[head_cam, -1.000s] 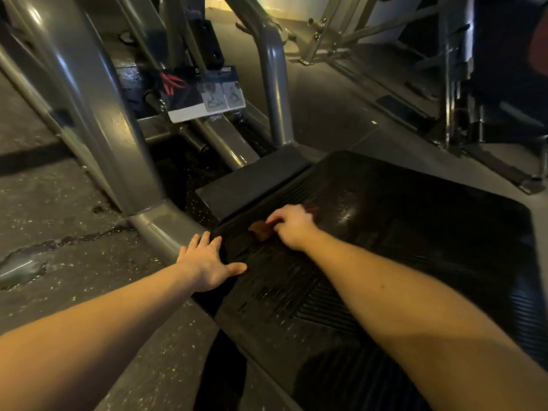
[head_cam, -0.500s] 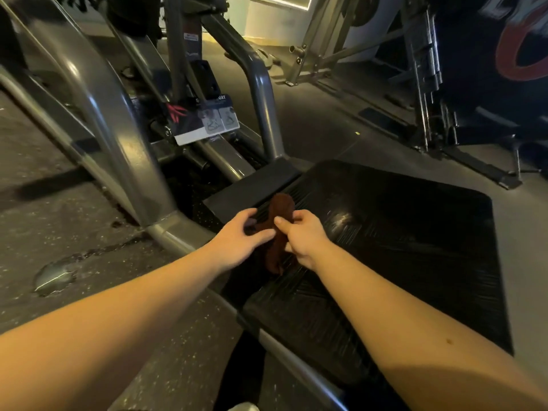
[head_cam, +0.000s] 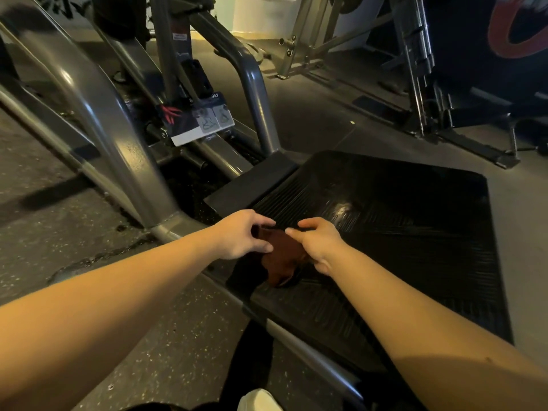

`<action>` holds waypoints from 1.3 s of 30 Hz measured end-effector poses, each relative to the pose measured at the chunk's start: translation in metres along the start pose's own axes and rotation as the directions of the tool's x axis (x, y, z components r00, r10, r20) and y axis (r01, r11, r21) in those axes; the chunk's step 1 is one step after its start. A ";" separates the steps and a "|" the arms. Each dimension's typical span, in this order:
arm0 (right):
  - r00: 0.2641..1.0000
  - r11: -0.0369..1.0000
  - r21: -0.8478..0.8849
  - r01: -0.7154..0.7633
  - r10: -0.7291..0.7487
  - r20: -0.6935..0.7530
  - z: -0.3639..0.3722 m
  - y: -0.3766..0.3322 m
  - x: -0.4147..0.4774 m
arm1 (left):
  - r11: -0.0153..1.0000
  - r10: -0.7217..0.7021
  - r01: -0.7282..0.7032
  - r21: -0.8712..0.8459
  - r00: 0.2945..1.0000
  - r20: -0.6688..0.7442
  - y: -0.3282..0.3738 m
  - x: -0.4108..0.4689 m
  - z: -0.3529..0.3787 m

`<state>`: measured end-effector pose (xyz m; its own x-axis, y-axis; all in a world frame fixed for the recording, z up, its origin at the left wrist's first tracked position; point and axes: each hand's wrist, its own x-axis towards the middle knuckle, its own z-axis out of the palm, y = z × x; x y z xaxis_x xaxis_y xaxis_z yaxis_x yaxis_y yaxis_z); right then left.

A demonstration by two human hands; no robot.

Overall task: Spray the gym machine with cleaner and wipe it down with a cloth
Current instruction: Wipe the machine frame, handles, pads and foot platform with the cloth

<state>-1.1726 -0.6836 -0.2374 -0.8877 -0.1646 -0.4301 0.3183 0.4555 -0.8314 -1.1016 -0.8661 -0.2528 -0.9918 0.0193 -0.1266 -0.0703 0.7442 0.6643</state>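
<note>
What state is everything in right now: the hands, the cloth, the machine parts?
cloth: bunched up, held between both hands, lower end seemingly on the footplate.
left hand: grips the cloth's top corner.
right hand: grips the cloth's right side.
footplate: ribbed, with a shiny patch, possibly wet.
placard: tilted, fixed to the grey frame.

The placard [head_cam: 197, 120] on the gym machine [head_cam: 112, 114] shows white letters "S" and "UAT", with the middle covered. Print on a small sticker [head_cam: 180, 37] up the post is too small to read.
</note>
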 end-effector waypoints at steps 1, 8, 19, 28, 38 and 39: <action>0.995 0.996 0.083 -0.034 0.026 0.092 -0.001 -0.003 -0.005 | 0.999 0.016 -0.016 0.047 1.000 0.007 -0.001 0.001 -0.001; 0.996 1.000 -0.011 0.023 -0.022 0.082 -0.006 -0.001 -0.008 | 0.988 -0.047 0.073 0.134 0.981 -0.188 -0.009 0.009 -0.011; 0.958 0.308 -0.907 0.287 -0.092 0.272 0.001 0.048 0.000 | 0.943 -0.312 0.325 0.077 0.940 -0.139 -0.048 0.037 0.058; 0.955 0.272 -0.916 0.295 -0.072 0.286 -0.002 0.043 0.001 | 0.913 -0.368 0.372 0.164 0.928 -0.058 -0.074 0.069 0.059; 0.955 0.272 -0.916 0.296 -0.079 0.286 -0.003 0.050 0.004 | 0.965 -0.262 0.262 -0.029 0.943 -0.207 -0.099 0.026 0.056; 0.955 0.267 -0.917 0.297 -0.087 0.284 -0.003 0.051 0.003 | 0.967 -0.253 0.251 -0.036 0.943 -0.215 -0.104 0.011 0.058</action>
<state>-1.1600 -0.6578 -0.2803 -0.7807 -0.4450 -0.4387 -0.4834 0.8750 -0.0272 -1.0993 -0.9046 -0.3657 -0.9408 -0.3135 -0.1289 -0.3208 0.7007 0.6373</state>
